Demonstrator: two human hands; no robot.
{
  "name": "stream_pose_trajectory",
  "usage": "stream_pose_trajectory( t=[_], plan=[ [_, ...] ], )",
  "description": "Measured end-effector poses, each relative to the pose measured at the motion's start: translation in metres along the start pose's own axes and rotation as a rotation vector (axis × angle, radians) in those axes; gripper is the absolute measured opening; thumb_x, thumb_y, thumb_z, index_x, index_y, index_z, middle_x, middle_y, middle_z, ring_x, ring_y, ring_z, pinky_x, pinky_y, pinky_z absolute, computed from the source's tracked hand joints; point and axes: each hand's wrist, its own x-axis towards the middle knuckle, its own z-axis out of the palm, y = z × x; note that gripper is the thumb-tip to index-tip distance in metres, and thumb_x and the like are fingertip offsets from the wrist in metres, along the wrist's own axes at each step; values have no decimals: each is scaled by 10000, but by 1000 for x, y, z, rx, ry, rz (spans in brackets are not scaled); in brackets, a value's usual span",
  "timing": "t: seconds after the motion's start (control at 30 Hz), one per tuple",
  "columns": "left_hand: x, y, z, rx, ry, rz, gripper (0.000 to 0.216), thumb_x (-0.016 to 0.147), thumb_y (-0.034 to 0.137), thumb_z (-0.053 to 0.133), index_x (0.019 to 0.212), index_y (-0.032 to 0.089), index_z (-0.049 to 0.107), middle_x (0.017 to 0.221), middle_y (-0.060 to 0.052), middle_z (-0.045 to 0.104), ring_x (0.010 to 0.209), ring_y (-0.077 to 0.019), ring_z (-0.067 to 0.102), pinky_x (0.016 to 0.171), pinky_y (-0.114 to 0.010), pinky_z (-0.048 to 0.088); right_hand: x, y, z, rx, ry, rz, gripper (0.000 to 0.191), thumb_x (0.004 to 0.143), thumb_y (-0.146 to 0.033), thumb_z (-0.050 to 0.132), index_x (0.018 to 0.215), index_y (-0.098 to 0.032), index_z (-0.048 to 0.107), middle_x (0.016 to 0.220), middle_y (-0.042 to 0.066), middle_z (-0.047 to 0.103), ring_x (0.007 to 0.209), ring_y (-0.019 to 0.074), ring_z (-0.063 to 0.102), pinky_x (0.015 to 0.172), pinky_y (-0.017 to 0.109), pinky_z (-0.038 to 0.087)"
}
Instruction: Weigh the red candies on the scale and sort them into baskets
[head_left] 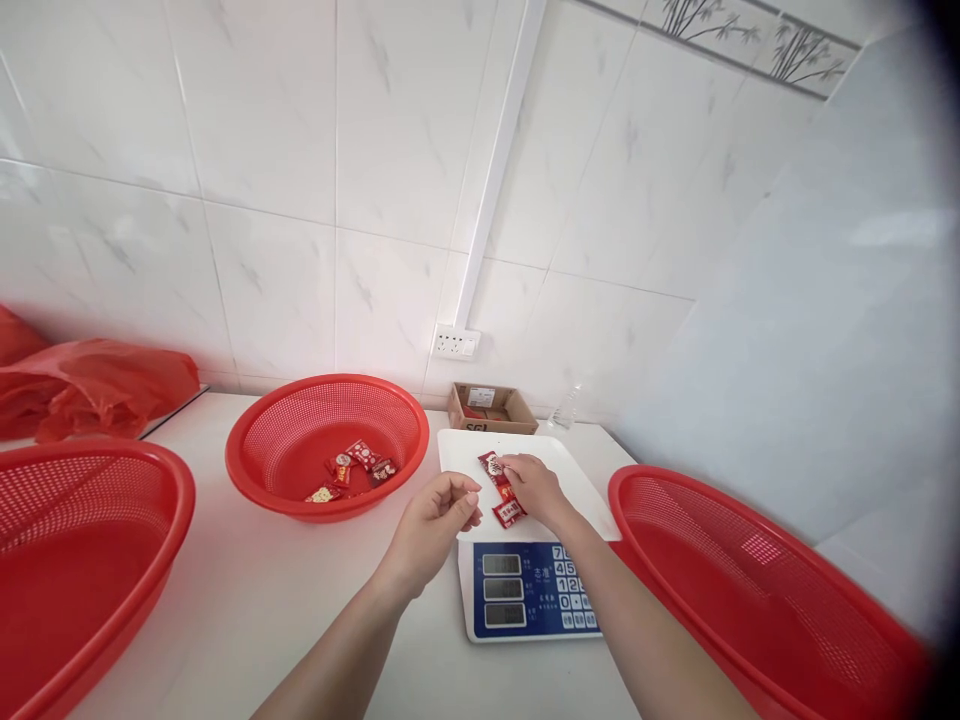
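Note:
My right hand (534,487) is over the white pan (574,490) of a digital scale (525,590), its fingers closed at the edge of a red candy packet (492,466). An orange-red packet (506,492) and another red packet (510,513) lie just below it on the pan, partly overlapped or covered by the hand. To the left of the pan, my left hand (439,520) hangs with fingers curled and thumb against them; nothing shows in its grip. Several wrapped candies (363,455) lie in the red basket (251,475) at the back left.
Another red basket (161,570) stands at the near left, and a third (660,560) is right of the scale. Behind the pan are a small cardboard box (495,425) and a clear plastic item (564,408). Red plastic bags (105,385) lie at far left, by the tiled wall.

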Motion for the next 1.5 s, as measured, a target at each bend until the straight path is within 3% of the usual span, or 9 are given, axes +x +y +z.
stream_pose_trajectory(
  t=[0.13, 0.3, 0.6, 0.83, 1.03, 1.2, 1.37, 1.5],
  plan=[
    [0, 0, -1, -4, -2, 10, 177, 772, 349, 575, 837, 185, 566, 686, 21, 558, 657, -113, 534, 629, -242, 415, -14, 4, -2, 62, 23, -90, 281, 827, -313, 467, 1030, -260, 654, 1155, 22, 622, 1198, 241, 425, 974, 397, 326],
    [-1, 0, -2, -5, -5, 7, 180, 774, 353, 576, 837, 185, 568, 681, 22, 562, 657, -113, 535, 630, -241, 417, -33, 20, -1, 71, -42, -182, 274, 774, -388, 559, 1001, -277, 665, 1206, 23, 586, 1223, 257, 393, 996, 443, 297],
    [0, 1, 0, 10, -8, -7, 215, 754, 388, 593, 820, 186, 566, 673, 23, 557, 654, -117, 540, 630, -241, 421, -25, 42, 3, 114, 40, -40, 401, 854, -338, 425, 1175, -162, 589, 1275, 106, 528, 1199, 219, 441, 1030, 366, 303],
    [0, -1, -3, 6, -10, -4, 238, 751, 407, 599, 829, 185, 567, 673, 18, 560, 656, -122, 545, 636, -251, 423, -16, 50, 11, 150, 30, 10, 412, 874, -319, 351, 1184, -173, 579, 1301, 88, 510, 1215, 197, 433, 1034, 366, 290],
    [-1, 2, -3, 10, -11, -6, 225, 753, 392, 597, 836, 185, 565, 671, 22, 557, 659, -119, 540, 638, -248, 422, -19, 42, -3, 209, 18, -6, 440, 863, -446, 341, 986, -183, 672, 1178, 93, 595, 1145, 228, 489, 978, 351, 332],
    [-1, 3, -3, 15, -9, -23, 249, 731, 413, 612, 827, 187, 569, 682, 19, 554, 662, -123, 540, 638, -251, 420, -24, 35, -15, 272, 0, -4, 434, 861, -452, 327, 831, -179, 662, 892, 72, 668, 873, 223, 597, 800, 331, 424],
    [-1, 3, -2, 21, -14, -16, 244, 732, 412, 613, 823, 189, 575, 687, 16, 556, 664, -125, 543, 637, -252, 424, -28, 39, -10, 277, 19, -40, 364, 797, -463, 479, 972, -212, 675, 1164, 84, 585, 1132, 235, 487, 974, 357, 336],
    [-2, 4, -2, 23, -16, -11, 231, 733, 405, 611, 814, 192, 577, 695, 18, 557, 665, -123, 541, 636, -252, 425, -31, 42, -9, 244, 21, -22, 361, 799, -469, 473, 936, -212, 686, 1167, 92, 582, 1136, 238, 485, 989, 367, 321]
  ],
)
